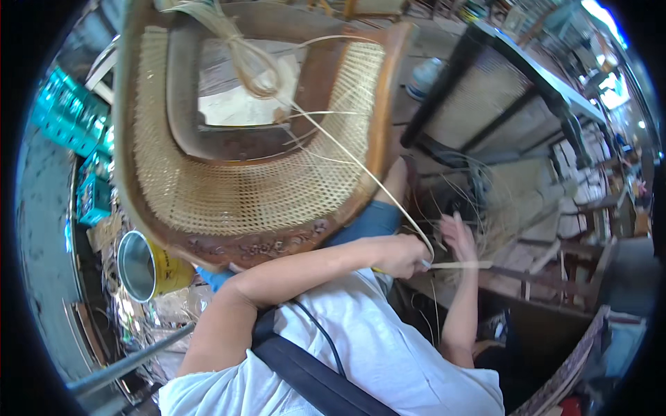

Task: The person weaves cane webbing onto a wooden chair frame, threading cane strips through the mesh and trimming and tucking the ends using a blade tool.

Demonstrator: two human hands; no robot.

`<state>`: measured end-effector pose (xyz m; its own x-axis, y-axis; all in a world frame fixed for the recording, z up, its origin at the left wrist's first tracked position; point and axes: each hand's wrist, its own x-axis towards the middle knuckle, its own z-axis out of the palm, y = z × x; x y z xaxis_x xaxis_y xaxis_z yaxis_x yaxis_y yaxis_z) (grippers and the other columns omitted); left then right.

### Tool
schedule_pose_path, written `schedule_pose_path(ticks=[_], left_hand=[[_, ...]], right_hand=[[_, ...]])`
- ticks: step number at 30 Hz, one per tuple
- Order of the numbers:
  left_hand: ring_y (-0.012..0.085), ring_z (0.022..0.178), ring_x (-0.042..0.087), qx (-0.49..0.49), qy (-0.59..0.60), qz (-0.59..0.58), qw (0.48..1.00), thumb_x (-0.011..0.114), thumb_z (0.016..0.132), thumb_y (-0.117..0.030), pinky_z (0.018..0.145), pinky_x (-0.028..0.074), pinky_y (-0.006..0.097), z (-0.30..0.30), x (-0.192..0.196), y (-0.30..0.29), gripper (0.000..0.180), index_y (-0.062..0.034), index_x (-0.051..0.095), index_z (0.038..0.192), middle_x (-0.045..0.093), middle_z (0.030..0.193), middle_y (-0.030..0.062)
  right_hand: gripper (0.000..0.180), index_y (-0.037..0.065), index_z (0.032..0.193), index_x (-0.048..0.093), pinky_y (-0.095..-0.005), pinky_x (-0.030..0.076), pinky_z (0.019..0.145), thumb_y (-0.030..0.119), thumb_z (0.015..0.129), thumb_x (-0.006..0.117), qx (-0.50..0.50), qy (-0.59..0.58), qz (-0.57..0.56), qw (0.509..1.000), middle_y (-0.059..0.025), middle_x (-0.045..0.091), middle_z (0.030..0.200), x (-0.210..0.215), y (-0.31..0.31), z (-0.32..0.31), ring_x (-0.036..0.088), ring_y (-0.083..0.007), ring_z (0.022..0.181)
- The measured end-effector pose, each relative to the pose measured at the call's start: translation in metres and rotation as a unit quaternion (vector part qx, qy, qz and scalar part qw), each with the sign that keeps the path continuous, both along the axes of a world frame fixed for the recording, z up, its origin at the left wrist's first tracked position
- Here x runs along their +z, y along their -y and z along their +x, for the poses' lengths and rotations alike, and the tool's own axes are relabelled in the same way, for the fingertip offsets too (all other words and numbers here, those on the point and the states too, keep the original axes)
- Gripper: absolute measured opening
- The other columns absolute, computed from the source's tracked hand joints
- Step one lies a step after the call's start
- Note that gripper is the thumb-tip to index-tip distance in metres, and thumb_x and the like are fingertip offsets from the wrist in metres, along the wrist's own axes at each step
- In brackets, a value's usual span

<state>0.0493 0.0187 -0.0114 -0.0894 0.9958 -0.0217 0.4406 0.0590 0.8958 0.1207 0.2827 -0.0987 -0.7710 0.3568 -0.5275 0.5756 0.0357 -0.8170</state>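
Note:
My left hand (404, 256) is closed to the right of a carved wooden chair frame (267, 244). It grips a pale cane strand (368, 171) that runs taut from the frame's inner opening. A light flat strip (461, 265) sticks out rightward beside its fingertips; I cannot tell whether it is cane or a tool. My right hand (459, 237) is raised just beyond, its fingers apart and somewhat blurred. Woven cane mesh (250, 197) fills the curved band of the frame. A looped bundle of cane strands (258, 76) hangs over the opening, and several loose ends lie on the right-hand mesh.
A yellow bucket (166, 267) stands at the left, below teal crates (69, 114). At the upper right a dark chair (496, 90) with a cane panel lies tipped. Loose cane strands (510, 208) spread beyond my right hand. A metal pipe (132, 360) crosses the lower left.

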Motion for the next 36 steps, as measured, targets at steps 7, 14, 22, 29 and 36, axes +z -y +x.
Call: schedule_pose_path(ticks=[7,14,22,29,36], left_hand=[[0.0406,0.085,0.063,-0.084,0.009,-0.001,0.996,0.059,0.085,-0.015,0.074,0.048,0.048,0.052,0.004,-0.027,0.019,0.0031,0.064,0.089,0.065,0.087,0.0234],[0.0342,0.093,0.066,-0.075,0.072,-0.062,0.993,0.065,0.084,-0.015,0.083,0.051,0.041,0.010,-0.008,0.047,0.036,-0.0021,0.063,0.118,0.068,0.104,0.0197],[0.0092,0.064,0.058,0.216,0.206,-0.094,0.950,0.061,0.090,-0.007,0.059,0.048,0.024,-0.074,0.035,0.122,0.008,-0.0017,0.066,0.095,0.064,0.075,0.0033],[0.0108,0.081,0.062,0.257,0.266,0.033,0.928,0.068,0.087,-0.007,0.076,0.049,0.025,-0.076,0.022,0.145,0.011,0.0006,0.069,0.095,0.068,0.086,0.0057],[0.0012,0.047,0.050,0.390,0.261,0.092,0.878,0.060,0.095,-0.015,0.038,0.027,0.015,-0.086,0.028,0.145,0.013,-0.0030,0.064,0.098,0.066,0.076,0.0005]], right_hand=[[0.074,-0.015,0.135,0.036,-0.0378,0.057,0.077,0.025,0.085,0.073,0.349,-0.227,-0.245,0.876,-0.0153,0.069,0.088,0.139,0.072,-0.008,0.068,-0.0210,0.075],[0.046,-0.004,0.136,0.043,-0.0250,0.048,0.060,0.000,0.092,0.052,-0.275,-0.520,-0.281,0.758,-0.0085,0.063,0.096,0.175,-0.175,0.022,0.052,-0.0115,0.059],[0.031,0.005,0.119,0.057,-0.0361,0.057,0.075,0.008,0.089,0.062,-0.312,-0.474,-0.062,0.821,-0.0093,0.068,0.099,0.173,-0.223,0.022,0.068,-0.0210,0.086],[0.018,0.004,0.105,0.063,-0.0287,0.055,0.062,0.011,0.089,0.065,-0.298,-0.457,0.016,0.838,-0.0069,0.067,0.085,0.175,-0.233,-0.005,0.067,-0.0172,0.074],[0.016,0.003,0.104,0.064,-0.0273,0.054,0.060,0.010,0.089,0.066,-0.300,-0.460,-0.005,0.836,-0.0071,0.067,0.084,0.181,-0.220,-0.021,0.065,-0.0161,0.069]])
